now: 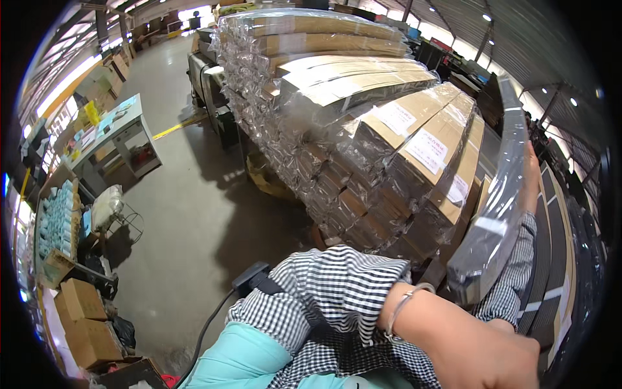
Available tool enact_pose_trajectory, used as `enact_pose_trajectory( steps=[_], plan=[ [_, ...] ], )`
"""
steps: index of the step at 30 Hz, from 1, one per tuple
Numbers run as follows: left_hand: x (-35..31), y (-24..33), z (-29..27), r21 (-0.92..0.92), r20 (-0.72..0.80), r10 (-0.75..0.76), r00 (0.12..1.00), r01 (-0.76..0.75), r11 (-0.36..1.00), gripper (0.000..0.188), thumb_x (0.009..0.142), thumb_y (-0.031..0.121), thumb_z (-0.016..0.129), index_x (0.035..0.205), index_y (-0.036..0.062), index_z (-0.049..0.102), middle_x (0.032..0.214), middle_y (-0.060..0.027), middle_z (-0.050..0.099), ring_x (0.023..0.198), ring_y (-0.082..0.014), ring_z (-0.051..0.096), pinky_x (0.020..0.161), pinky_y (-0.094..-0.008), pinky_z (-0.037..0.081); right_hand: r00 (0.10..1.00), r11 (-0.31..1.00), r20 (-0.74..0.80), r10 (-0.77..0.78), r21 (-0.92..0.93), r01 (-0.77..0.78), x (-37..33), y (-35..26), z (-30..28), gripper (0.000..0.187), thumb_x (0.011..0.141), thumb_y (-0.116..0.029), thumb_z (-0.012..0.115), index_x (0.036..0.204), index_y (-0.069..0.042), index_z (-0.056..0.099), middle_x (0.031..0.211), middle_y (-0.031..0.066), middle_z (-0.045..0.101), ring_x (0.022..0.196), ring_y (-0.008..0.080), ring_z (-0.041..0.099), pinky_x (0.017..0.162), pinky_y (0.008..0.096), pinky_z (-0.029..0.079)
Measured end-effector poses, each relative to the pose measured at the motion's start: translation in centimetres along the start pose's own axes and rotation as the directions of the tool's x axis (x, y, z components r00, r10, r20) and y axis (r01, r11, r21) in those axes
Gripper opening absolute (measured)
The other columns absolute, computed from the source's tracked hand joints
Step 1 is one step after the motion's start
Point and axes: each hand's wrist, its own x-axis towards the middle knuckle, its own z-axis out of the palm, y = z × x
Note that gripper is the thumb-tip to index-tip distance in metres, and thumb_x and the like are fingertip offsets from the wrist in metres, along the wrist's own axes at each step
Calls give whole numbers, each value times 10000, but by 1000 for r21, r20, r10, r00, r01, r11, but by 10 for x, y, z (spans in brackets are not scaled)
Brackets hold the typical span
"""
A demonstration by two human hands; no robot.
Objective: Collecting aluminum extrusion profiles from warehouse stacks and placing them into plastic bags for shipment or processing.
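Observation:
A long, narrow package [495, 207] in clear plastic wrap, with a white band around it, stands tilted at the right. Behind its far side my right hand [532, 178] is wrapped against it, mostly hidden by the package. My left hand [483, 356] is low at the right, below the package's near end, with its back toward me. It looks closed, but its curled fingers are out of sight, so what they hold cannot be made out. Left of the package rises a large stack of plastic-wrapped cardboard packages [421, 129], some with white labels.
More long dark packages [551, 240] stand at the right edge. Across the grey floor [175, 259] at the left are a desk [123, 139], a rack of light-blue items [57, 220], a chair with a pale cushion [107, 207] and cardboard boxes [87, 330]. A black cable [210, 334] hangs by my left sleeve.

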Motion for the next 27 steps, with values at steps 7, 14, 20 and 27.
enact_pose_trajectory(
  steps=[7,14,20,27],
  plan=[
    [-38,47,-74,893,-124,39,992,94,439,268,898,158,542,1112,21,626,827,-89,588,560,-195,503,507,-318,380,990,989,-96,105,-92,-114,115,168,-91,557,1017,-504,428,1165,-21,663,1080,75,692,989,222,658,913,337,488],
    [-47,43,-102,979,-101,96,990,82,186,156,915,162,550,1001,49,616,781,-68,586,553,-163,489,489,-300,373,823,801,-251,-509,-487,347,27,231,-69,365,1024,-292,476,925,-18,696,836,37,674,796,146,610,770,270,460],
    [-36,59,-96,892,-154,-153,976,204,403,91,918,138,569,909,58,608,771,-66,603,607,-169,529,495,-295,401,825,732,-135,-549,-553,397,-189,176,22,237,1022,-153,484,836,-34,571,855,3,558,832,99,518,784,244,422],
    [-31,86,-80,562,19,-434,901,350,750,128,922,111,590,801,68,600,759,-63,624,671,-176,576,502,-289,433,809,585,-486,-330,-778,-229,-514,222,15,160,952,-81,566,848,18,635,777,110,635,765,188,642,674,310,486]
  ],
)
